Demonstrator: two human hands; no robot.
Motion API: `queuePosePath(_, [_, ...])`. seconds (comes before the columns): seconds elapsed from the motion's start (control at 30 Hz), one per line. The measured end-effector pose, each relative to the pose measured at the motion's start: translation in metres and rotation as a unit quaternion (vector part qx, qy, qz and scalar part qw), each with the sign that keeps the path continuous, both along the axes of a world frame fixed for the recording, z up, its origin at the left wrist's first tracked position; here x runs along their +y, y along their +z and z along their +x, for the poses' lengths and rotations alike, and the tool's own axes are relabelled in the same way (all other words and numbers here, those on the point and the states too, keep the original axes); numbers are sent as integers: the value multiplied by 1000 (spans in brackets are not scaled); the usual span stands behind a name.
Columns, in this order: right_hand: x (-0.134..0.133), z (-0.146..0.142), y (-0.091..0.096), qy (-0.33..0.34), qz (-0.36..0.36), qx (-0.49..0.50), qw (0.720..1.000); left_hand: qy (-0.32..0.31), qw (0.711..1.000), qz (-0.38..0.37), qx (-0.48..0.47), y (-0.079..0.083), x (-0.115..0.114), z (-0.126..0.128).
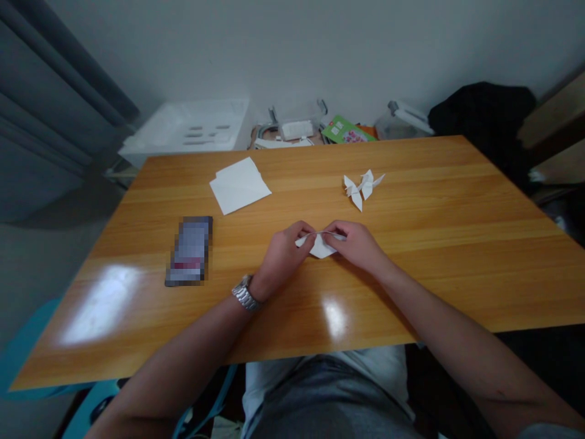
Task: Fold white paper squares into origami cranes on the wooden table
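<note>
My left hand (284, 256) and my right hand (356, 245) meet at the middle of the wooden table (411, 292), both pinching a small folded piece of white paper (320, 246). Its centre is partly hidden by my fingers. Beyond my right hand stand two white origami cranes (353, 192), with the second crane (368, 184) touching the first. A loose stack of white paper sheets (240, 186) lies further back to the left. A metal wristwatch (245, 292) circles my left wrist.
A smartphone (189, 251), its surface pixelated, lies face up left of my hands. Behind the table are a white plastic container (183, 131), a green booklet (346, 130), and a dark cloth (479, 113). A grey curtain (55, 110) hangs at the left.
</note>
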State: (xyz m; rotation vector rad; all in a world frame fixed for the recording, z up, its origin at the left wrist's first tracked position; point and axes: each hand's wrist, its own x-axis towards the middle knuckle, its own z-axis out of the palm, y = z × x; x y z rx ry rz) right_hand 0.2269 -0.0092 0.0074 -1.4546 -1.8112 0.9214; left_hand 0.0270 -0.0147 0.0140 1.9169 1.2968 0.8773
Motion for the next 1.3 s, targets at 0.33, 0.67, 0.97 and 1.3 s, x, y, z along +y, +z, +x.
queuePosePath(0.33, [-7,-6,14,-26,62,-161,985,-10,993,69,100,6,-6,8])
queuePosePath(0.67, [-7,-9,16,-21,85,-175,981,6,995,65,76,5,-5,10])
queuePosePath(0.97, [4,1,3,12,13,68,998,38,997,-21,-67,1,7,4])
queuePosePath(1.3, [1,-4,10,-10,-61,201,978,-29,991,-13,-129,-4,10,-1])
